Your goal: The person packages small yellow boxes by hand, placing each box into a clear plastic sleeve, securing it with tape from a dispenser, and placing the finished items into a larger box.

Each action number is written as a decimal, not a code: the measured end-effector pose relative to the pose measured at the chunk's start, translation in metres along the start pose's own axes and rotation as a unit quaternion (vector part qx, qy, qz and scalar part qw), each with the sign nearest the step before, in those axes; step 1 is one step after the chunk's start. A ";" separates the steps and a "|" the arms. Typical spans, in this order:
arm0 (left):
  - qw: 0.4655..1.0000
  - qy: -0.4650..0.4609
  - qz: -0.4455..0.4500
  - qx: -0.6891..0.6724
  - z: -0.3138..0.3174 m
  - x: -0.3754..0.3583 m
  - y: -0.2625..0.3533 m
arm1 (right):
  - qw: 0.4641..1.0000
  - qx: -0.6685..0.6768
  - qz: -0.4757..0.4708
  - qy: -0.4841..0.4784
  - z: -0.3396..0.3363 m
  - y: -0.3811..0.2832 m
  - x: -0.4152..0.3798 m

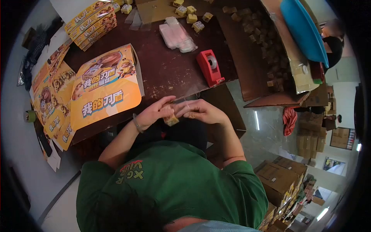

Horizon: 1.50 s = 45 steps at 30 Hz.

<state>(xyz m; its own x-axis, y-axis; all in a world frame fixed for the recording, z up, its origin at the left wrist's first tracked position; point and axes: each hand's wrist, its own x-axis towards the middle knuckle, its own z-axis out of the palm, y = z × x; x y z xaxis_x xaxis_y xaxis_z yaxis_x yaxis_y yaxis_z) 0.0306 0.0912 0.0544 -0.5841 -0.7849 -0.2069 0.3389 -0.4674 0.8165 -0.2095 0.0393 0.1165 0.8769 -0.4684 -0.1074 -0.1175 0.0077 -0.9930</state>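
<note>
Above my lap, at the table's front edge, my left hand (pixel 156 111) has its fingers closed round a small yellowish piece in clear plastic (pixel 171 119). My right hand (pixel 201 112) pinches the clear plastic on the other side, fingers bent. The two hands nearly touch. Left of them lies an orange printed display box (pixel 106 83), its flap towards me. A red tape dispenser (pixel 210 68) stands beyond my right hand. Further back is a stack of clear plastic bags (pixel 177 34).
Yellow boxes (pixel 91 25) are stacked at the back left. Several small yellow cubes (pixel 191 18) sit at the back. An open carton (pixel 247 91) with many small wrapped pieces (pixel 262 42) and a blue tray (pixel 303 31) are right. A person (pixel 333 46) is beyond.
</note>
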 end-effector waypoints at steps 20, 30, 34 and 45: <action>0.851 0.324 0.190 0.366 -0.041 0.087 -0.018 | 0.900 -0.212 0.175 0.339 -0.297 0.060 0.163; 0.855 0.291 0.206 0.376 -0.045 0.079 -0.022 | 0.934 -0.343 0.029 0.098 -0.131 -0.019 0.089; 0.867 0.273 0.197 0.367 -0.043 0.065 -0.027 | 0.786 -0.617 -0.027 0.034 -0.097 0.041 0.084; 0.860 0.252 0.262 0.359 -0.046 0.066 -0.031 | 0.882 -0.388 0.007 0.269 -0.059 0.072 0.071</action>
<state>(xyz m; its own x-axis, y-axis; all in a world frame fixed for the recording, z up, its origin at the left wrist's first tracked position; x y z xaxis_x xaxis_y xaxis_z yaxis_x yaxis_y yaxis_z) 0.0156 0.0354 -0.0096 -0.0347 -0.9724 0.2306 -0.1896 0.2329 0.9538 -0.1831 -0.0456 0.0406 0.5499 -0.8255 0.1270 -0.5922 -0.4926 -0.6377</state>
